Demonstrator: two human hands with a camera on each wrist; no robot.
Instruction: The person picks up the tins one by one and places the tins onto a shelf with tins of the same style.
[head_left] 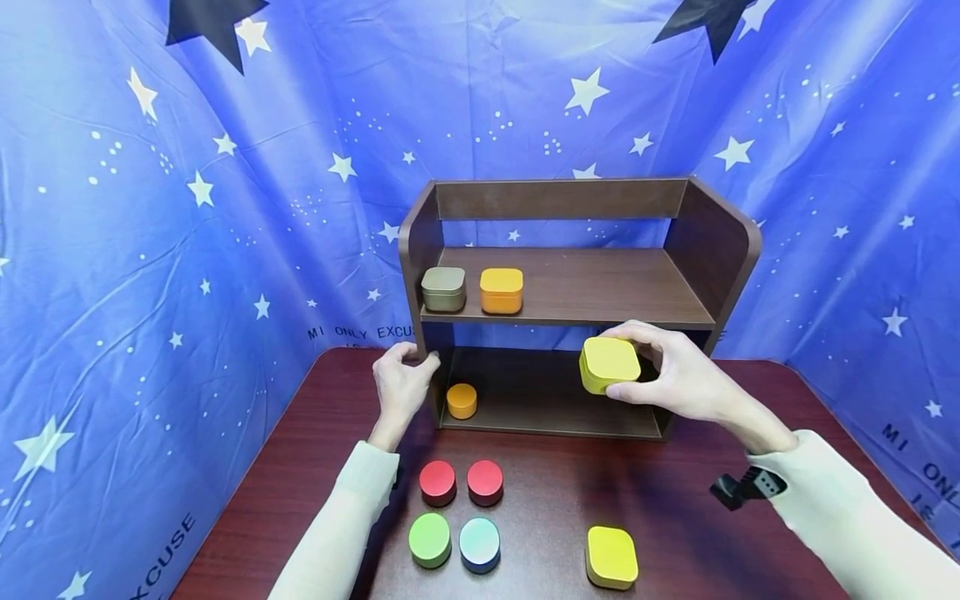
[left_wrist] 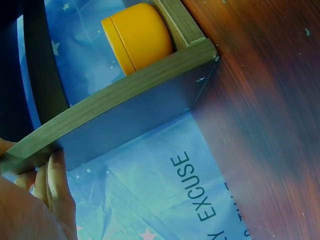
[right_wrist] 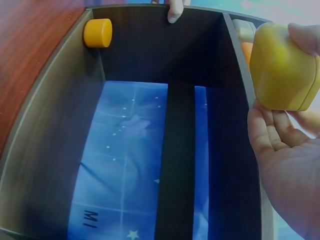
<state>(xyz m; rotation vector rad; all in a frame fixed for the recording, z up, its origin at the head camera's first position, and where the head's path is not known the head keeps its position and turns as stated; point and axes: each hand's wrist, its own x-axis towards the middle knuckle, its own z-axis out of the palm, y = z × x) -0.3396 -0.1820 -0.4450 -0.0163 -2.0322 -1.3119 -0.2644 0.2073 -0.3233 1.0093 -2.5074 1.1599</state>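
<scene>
In the head view my right hand (head_left: 675, 375) pinches a yellow square tin (head_left: 611, 365) between thumb and fingers, in front of the shelf's right half at the height of the middle board. The right wrist view shows this yellow tin (right_wrist: 282, 70) close up, fingers under one side and thumb on the other. My left hand (head_left: 402, 383) grips the left side panel of the dark wooden shelf (head_left: 555, 325), thumb on the front edge, fingers behind it. On the upper board stand a grey-green square tin (head_left: 444, 290) and an orange square tin (head_left: 502, 292). A round orange tin (head_left: 462, 402) sits at lower left.
On the reddish table (head_left: 300, 483) before the shelf lie two red round tins (head_left: 438, 483), a green round tin (head_left: 430, 540), a light blue round tin (head_left: 480, 545) and another yellow square tin (head_left: 611, 557). A blue star-patterned curtain (head_left: 247, 250) surrounds the table.
</scene>
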